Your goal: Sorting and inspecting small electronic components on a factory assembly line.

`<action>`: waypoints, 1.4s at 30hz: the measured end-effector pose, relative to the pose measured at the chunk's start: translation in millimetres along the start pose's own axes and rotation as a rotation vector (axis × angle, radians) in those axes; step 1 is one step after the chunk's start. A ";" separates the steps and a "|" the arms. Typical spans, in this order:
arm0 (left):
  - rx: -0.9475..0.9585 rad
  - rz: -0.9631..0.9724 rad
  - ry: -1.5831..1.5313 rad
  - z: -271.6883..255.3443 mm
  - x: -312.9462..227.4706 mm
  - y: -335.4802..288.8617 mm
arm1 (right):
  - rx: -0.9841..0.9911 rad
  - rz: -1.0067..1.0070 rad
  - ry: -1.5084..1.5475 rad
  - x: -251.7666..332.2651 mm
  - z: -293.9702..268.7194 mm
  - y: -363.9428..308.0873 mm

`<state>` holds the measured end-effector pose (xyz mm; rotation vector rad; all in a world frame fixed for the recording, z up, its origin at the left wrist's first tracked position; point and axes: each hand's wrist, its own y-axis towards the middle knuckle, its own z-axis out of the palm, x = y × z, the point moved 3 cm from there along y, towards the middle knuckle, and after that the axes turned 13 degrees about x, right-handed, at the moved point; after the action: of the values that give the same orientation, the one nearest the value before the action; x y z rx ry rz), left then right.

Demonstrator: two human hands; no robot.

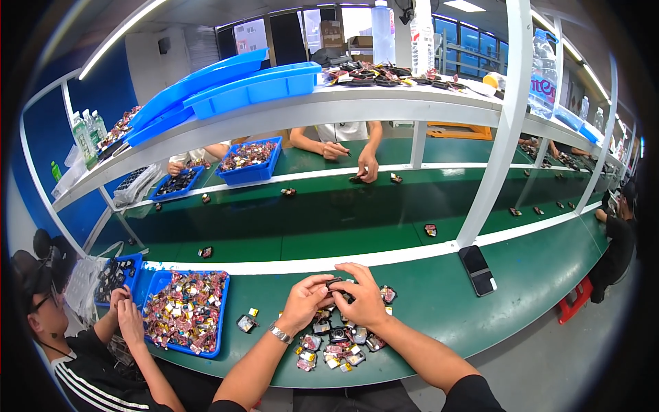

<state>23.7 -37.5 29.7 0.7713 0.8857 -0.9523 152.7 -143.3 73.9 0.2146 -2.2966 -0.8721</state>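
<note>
**Black part (333, 281) held beside pile (338, 335)**

The left hand (304, 302) and right hand (361, 299) pinch the black part together, at the pile's far side on the green bench (436, 305). A blue tray (224, 317) stands left, a phone (476, 268) lies right.

A dark phone (473, 262) on the green tabletop (542, 288), a white shelf (377, 104) above
Through my feed I see overlapping blue trays (254, 93) and a tall clear bottle (383, 34) up there, plus a red stool (582, 292) at right.
</note>
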 end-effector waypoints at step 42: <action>-0.143 -0.042 0.156 4.0 -0.9 1.9 | 0.030 0.031 -0.092 2.1 9.2 0.9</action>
<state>26.3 -39.8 32.5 0.7134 1.0980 -0.8639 145.3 -138.4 70.5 0.1548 -2.3927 -0.8485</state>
